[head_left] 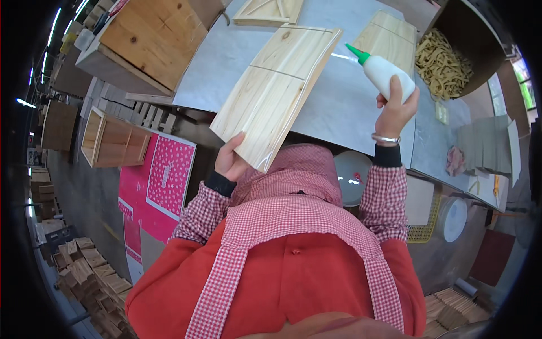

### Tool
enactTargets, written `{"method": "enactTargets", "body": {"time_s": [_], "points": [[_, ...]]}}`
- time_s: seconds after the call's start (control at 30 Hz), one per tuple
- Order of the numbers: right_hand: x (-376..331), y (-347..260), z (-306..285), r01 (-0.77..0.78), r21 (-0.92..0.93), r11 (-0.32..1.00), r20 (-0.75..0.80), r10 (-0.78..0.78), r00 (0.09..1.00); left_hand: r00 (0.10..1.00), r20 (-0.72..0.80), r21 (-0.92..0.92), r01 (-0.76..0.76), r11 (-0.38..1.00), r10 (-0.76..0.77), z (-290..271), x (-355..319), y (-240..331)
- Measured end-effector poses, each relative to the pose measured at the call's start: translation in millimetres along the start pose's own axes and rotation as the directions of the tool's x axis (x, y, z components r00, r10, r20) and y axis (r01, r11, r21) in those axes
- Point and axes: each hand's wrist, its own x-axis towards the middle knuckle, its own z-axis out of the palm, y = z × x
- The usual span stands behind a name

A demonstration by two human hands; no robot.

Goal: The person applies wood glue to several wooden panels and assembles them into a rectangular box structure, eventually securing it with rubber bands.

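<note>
My left hand (230, 160) grips the near end of a pale wooden board (271, 90), which tilts up over the table's front edge. Two dark grooves cross the board's face, and a glossy line runs along its right edge. In my right hand (395, 113) is a white squeeze bottle (386, 74) with a green pointed nozzle, aimed up and left. The nozzle tip is close to the board's far right corner but apart from it. Behind the bottle, another grooved board (385, 39) lies on the table.
The grey-white table (339, 121) stretches ahead. A framed wooden panel (268, 10) lies at its far side. A tipped bin of curled wooden strips (443, 65) stands at right, near a crumpled cloth (455, 160). To the left are a wooden box (152, 39) and a slatted crate (116, 141).
</note>
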Motion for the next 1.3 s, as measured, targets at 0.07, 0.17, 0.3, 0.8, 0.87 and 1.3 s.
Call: {"method": "enactTargets", "body": {"time_s": [0.07,0.17,0.3,0.8,0.87,1.3], "points": [[16.0,5.8,5.8,0.011,-0.008,1.0,-0.035,-0.011,0.999,1.0,0.009,0.005,-0.014,1.0,0.014,-5.2,-3.1,-1.8],[33.1,12.9,13.4,0.037,-0.056,0.998,-0.043,-0.039,0.998,1.0,-0.002,-0.012,0.017,1.0,-0.017,-9.2,-6.7,-2.0],[40.3,16.0,15.9,0.062,-0.145,0.988,-0.005,-0.063,0.998,1.0,0.017,0.011,0.012,1.0,-0.012,-11.2,-8.7,-1.7],[3.8,9.2,-3.6,-0.053,0.06,0.997,-0.062,0.057,0.996,0.909,-0.347,0.361,-0.096,0.928,0.229,-86.3,0.7,108.2],[6.2,11.6,-5.7,-0.083,0.077,0.994,-0.09,0.09,0.992,0.895,-0.427,0.414,0.065,0.908,0.131,-73.4,0.5,124.7],[18.7,28.5,-32.0,-0.13,0.21,0.969,-0.223,0.177,0.959,0.744,0.668,0.308,-0.266,-0.913,0.009,127.7,259.8,115.3]]}}
